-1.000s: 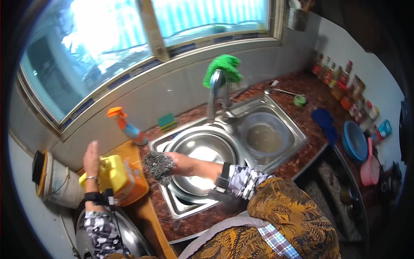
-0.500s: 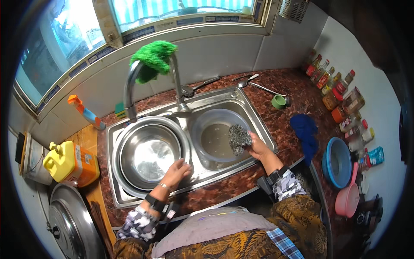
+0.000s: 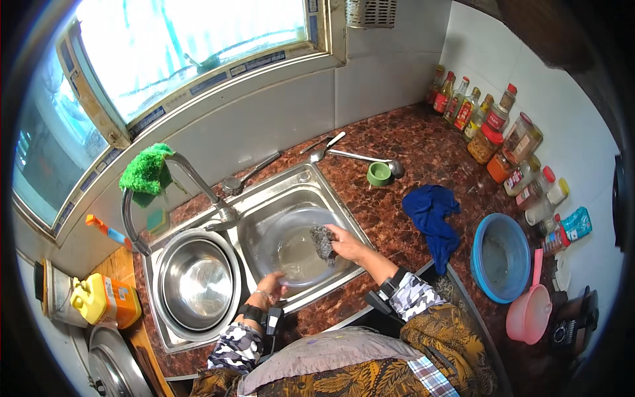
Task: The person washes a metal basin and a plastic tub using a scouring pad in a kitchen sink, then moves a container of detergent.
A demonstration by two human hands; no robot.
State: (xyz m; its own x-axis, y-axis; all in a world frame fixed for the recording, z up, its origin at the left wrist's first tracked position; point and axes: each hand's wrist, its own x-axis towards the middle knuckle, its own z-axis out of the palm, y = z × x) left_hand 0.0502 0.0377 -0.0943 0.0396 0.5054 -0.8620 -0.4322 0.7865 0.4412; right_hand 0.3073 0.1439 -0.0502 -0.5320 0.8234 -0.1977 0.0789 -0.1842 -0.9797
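In my right hand is a grey steel wool scourer, held over the right side of a translucent plastic basin. This basin sits in the right bowl of the steel sink, with some cloudy water in its bottom. At the basin's near left rim, my left hand has its fingers curled around the edge. Just left of that hand, a steel basin rests in the other sink bowl with a smaller steel pot nested inside it.
Over the sink arches a faucet draped with a green fluffy cloth. On the counter to the right are a green cup, a ladle, a blue cloth, blue basins and a pink dipper. A yellow jug stands left.
My left hand has gone from above the steel pot to the translucent basin's rim. The scourer stays in my right hand, now turned more edge-on. The whole view has swung rightward.
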